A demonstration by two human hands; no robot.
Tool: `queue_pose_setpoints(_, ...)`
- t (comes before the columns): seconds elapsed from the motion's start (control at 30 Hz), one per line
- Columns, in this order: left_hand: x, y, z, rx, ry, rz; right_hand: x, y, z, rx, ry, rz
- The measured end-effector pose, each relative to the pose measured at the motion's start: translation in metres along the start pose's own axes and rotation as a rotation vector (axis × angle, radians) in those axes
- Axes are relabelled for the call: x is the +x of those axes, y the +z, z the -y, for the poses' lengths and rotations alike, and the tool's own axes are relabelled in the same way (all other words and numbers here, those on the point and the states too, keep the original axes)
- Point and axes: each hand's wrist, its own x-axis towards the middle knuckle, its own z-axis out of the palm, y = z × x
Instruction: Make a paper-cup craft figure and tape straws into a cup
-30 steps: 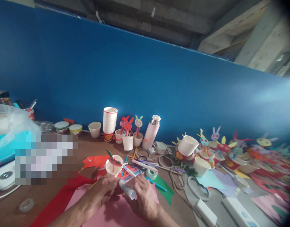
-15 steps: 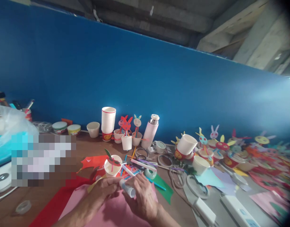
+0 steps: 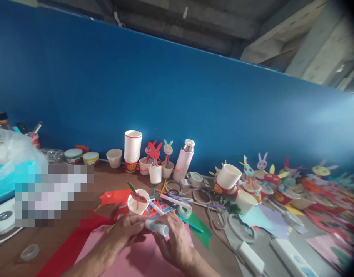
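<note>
My right hand (image 3: 176, 241) is closed around a whitish glue stick (image 3: 159, 228), whose round end faces right and toward me. The glue stick's other end reaches the fingertips of my left hand (image 3: 125, 232). Those fingers are pinched together, and what they hold is hidden. Both hands are over a sheet of pink paper (image 3: 133, 261). Just beyond them stands a white paper cup (image 3: 133, 208) with a red paper piece and a green leaf shape at its rim.
Coloured straws (image 3: 196, 227), a tape roll (image 3: 184, 211) and green paper (image 3: 204, 234) lie to the right. Behind are stacked cups (image 3: 133, 148), a pink thermos (image 3: 184, 163) and cup figures with rabbit ears. A power strip (image 3: 292, 256) lies at right, a clear lid (image 3: 29, 252) at left.
The glue stick has swung slightly, its round end moving right and up a little. Both hands stay in nearly the same place.
</note>
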Motion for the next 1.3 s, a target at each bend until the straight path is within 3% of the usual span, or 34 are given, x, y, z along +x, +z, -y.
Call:
queue_pose_setpoints(0.47, 0.002, -0.003, 0.003, 0.101, -0.037, -0.020, -0.002, 0.000, -0.001, -0.057, -0.050, 0.040)
queue_pose_setpoints(1.03, 0.001, 0.009, 0.007, 0.136, 0.006, -0.175, 0.008, -0.004, 0.004, -0.172, -0.231, 0.058)
queue_pose_setpoints(1.3, -0.001, 0.012, 0.004, 0.152, -0.010, -0.213, 0.009, -0.004, 0.006, -0.178, -0.238, 0.050)
